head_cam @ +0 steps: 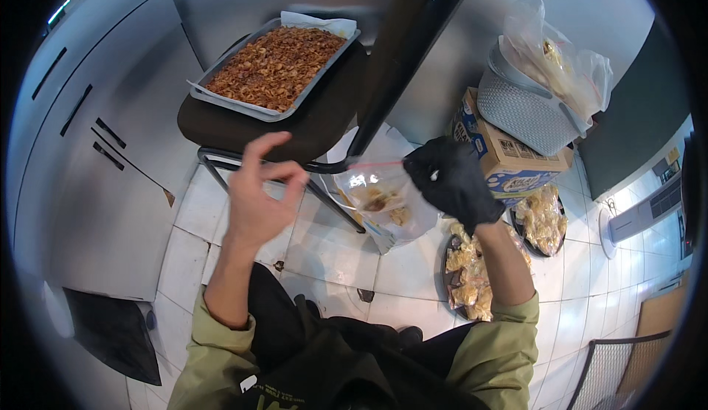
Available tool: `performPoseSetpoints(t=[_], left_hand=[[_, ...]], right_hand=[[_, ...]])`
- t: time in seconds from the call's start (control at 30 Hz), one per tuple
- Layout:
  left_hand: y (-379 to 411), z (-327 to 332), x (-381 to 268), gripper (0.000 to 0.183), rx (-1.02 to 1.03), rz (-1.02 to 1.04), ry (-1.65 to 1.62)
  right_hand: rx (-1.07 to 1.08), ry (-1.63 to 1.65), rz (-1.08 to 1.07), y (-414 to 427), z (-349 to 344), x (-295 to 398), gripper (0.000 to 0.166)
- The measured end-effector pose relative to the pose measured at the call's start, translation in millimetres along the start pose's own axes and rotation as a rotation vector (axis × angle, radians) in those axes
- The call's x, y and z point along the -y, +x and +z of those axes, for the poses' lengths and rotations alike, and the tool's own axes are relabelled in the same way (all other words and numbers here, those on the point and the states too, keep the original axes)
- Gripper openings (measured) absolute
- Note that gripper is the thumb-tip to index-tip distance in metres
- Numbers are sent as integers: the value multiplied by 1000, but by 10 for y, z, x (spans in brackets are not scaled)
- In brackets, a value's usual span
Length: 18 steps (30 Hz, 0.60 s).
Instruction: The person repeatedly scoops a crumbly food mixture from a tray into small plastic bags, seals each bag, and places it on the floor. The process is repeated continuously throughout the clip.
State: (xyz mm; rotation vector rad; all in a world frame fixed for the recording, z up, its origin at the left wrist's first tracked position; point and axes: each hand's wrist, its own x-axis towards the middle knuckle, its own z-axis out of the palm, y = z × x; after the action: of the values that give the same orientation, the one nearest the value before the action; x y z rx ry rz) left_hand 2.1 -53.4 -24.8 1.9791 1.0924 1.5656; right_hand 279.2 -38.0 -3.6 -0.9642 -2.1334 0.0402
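Observation:
My right hand (456, 180), in a black glove, grips the upper corner of a clear plastic zip bag (362, 180) with a red strip along its top. Yellowish and brown food pieces (381, 199) show in or through the bag; which, I cannot tell. My left hand (265, 194) is bare and slightly blurred, raised left of the bag with its fingers bent, apart and holding nothing. Beyond it, a metal baking tray (301, 106) lined with white paper rests on a dark chair seat (332, 133). A brown flaky, nutty-looking baked slab (276, 67) fills the tray.
The chair's black tube frame (409, 61) slants up close before me. At right, a grey woven plastic basket (520, 106) with plastic bags stands on a cardboard box (517, 172). Wrapped food pieces lie on dark trays (467, 272) on the tiled floor. Grey cabinets (121, 133) stand left.

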Motion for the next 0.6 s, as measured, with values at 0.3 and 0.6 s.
performPoseSetpoints(t=[0.3,0.6], left_hand=[[31,169,-28,42,70,-28,41],[-78,152,-1,38,129,11,83]], right_hand=[[63,-238,391,-681,682,-1350,34],[56,-340,767,-1682,-840,-1566,28]])
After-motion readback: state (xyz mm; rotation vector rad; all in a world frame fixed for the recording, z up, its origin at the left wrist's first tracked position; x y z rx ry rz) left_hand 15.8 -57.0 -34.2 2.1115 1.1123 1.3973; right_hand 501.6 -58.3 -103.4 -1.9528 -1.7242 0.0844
